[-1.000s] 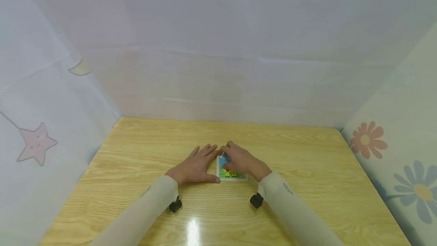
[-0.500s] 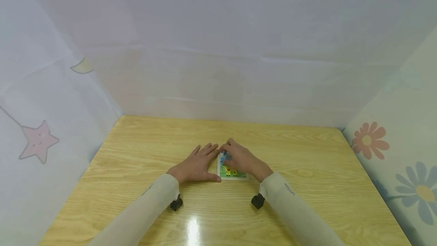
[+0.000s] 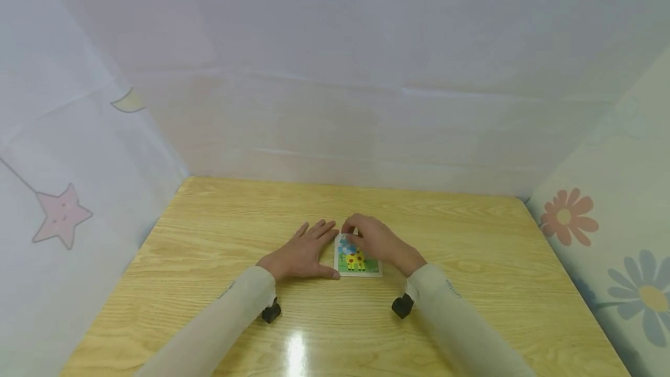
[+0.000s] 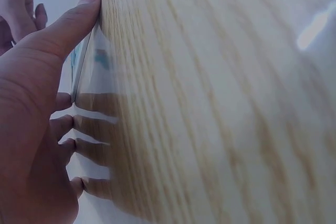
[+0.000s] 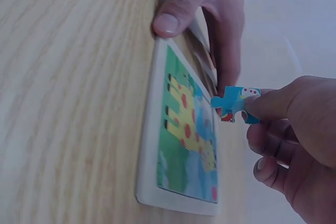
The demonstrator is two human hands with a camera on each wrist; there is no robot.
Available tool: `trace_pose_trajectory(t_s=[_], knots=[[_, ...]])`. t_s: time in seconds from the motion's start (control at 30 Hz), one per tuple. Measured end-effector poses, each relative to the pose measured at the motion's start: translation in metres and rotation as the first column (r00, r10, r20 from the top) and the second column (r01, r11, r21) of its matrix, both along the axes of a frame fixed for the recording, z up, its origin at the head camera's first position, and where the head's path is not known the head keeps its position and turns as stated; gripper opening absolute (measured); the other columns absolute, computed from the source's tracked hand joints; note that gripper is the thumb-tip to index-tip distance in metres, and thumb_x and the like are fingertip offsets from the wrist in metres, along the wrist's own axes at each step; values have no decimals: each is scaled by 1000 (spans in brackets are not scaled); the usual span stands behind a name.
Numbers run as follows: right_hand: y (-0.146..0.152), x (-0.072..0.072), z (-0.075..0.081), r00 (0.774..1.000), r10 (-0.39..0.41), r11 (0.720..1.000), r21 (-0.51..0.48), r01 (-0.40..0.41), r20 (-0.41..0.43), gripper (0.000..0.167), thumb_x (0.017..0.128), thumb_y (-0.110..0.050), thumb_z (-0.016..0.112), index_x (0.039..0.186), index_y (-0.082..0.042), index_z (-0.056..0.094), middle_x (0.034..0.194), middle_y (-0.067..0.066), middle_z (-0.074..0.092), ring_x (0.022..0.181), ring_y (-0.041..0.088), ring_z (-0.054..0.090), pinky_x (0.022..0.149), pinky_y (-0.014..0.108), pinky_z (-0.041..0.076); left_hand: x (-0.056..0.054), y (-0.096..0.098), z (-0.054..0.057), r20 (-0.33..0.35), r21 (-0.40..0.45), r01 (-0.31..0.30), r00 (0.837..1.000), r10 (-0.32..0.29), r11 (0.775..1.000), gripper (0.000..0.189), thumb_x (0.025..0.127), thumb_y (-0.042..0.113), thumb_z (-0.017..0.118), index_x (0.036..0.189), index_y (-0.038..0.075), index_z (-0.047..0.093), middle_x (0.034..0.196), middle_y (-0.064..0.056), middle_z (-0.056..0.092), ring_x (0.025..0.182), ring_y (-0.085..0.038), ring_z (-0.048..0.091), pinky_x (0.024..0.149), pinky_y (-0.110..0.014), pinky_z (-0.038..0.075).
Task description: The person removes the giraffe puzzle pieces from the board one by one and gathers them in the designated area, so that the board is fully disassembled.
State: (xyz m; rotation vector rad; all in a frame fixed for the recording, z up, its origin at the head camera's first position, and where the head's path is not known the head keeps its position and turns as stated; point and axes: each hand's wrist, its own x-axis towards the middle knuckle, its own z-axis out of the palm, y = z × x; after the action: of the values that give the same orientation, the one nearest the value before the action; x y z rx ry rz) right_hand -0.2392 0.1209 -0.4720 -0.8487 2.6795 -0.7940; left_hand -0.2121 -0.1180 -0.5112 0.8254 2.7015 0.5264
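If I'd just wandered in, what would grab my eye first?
Probably the bright giraffe puzzle on the wooden table, with the left hand at its edge. Next, the blue jigsaw piece pinched in the right hand, close to the puzzle. Farther out, a pink star at the head view's left and a red flower at its right.

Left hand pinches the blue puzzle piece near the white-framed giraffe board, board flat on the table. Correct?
Not quite: wrong hand. The right hand pinches the blue puzzle piece, as the right wrist view shows; the left hand lies with fingers spread beside the board. The rest stands: piece near the white-framed giraffe board, board flat on the table.
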Motion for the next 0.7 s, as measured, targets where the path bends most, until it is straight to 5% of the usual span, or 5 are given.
trace_pose_trajectory(t_s=[0.37, 0.7], knots=[[39, -14, 15, 997, -53, 998, -22, 54, 58, 22, 109, -15, 63, 128, -7, 69, 111, 3, 72, 85, 15, 63, 77, 31, 56, -1, 1, 5, -1, -11, -5, 1000, 5, 1000, 109, 88, 73, 73, 170, 15, 30, 182, -6, 15, 170, -33, 11, 137, -63, 8], [80, -22, 12, 991, -105, 994, -14, 106, 78, 12, 109, -14, 62, 116, -10, 70, 107, 6, 72, 80, 16, 57, 70, 30, 51, 1, 0, 2, -5, -14, 4, 1000, -4, 1000, 111, 88, 75, 72, 171, 15, 28, 182, -7, 14, 170, -33, 11, 137, -62, 7]])
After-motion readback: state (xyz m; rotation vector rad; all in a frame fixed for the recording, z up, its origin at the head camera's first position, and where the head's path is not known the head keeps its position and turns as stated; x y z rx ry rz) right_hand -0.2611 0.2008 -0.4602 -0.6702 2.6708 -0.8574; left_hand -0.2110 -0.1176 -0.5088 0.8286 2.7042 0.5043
